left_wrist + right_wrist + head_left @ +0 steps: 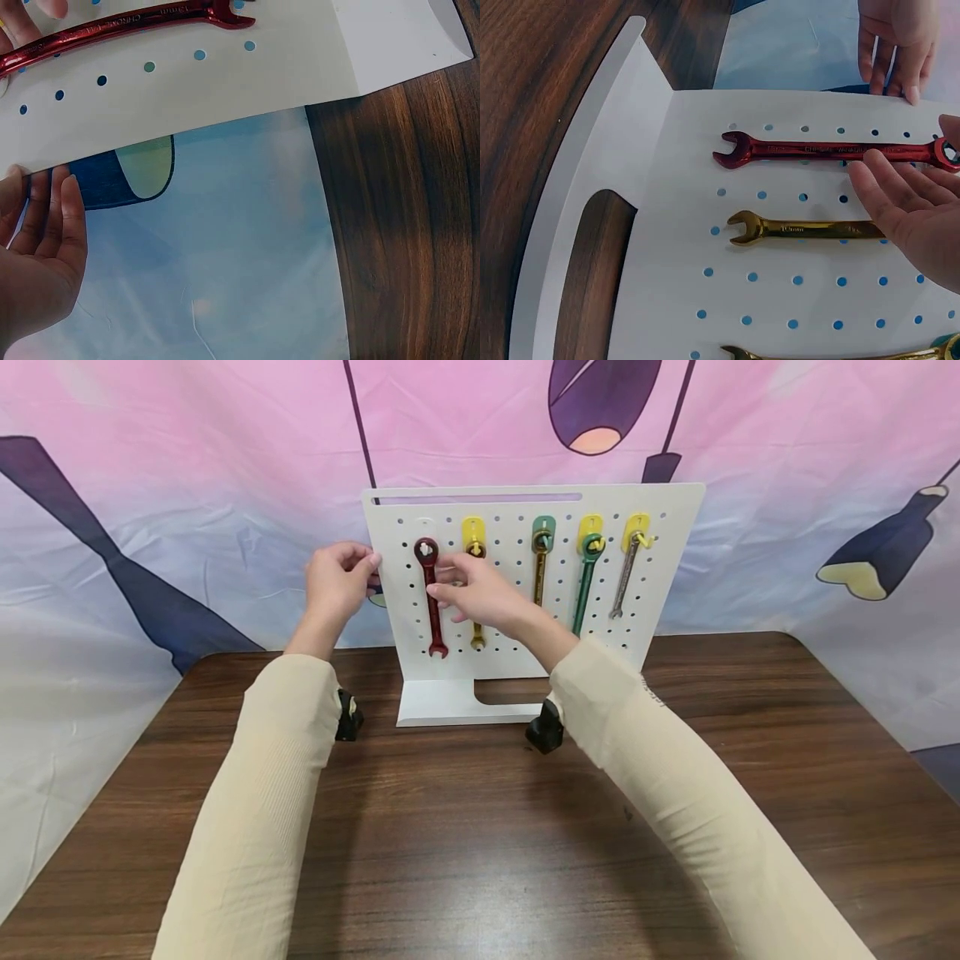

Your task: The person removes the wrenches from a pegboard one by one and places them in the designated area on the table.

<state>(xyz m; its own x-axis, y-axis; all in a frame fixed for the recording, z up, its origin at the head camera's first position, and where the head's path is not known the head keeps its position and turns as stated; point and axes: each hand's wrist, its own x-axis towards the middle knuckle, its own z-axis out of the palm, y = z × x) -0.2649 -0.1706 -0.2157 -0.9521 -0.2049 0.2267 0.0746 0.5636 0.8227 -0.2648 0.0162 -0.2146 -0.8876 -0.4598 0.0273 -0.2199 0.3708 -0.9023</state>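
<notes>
My left hand [337, 581] pinches the left edge of a white pegboard [517, 660], its thumb at the front face. A red combination wrench [433, 610] hangs by its ring end from a white hook [425, 548], its open jaw pointing down. Beside its shaft is my right hand [483, 593], fingers loosely extended; in the right wrist view the fingertips [871, 157] overlap the shaft's edge. Behind that hand hangs a gold wrench [802, 228] from a yellow hook [473, 529], partly hidden.
Farther right on the board hang another gold wrench [540, 572] on a green hook, a green wrench [586, 581] and a silver wrench [625, 581] on yellow hooks. The board's base [435, 703] stands on a dark wooden table [450, 827], before a printed cloth [225, 510].
</notes>
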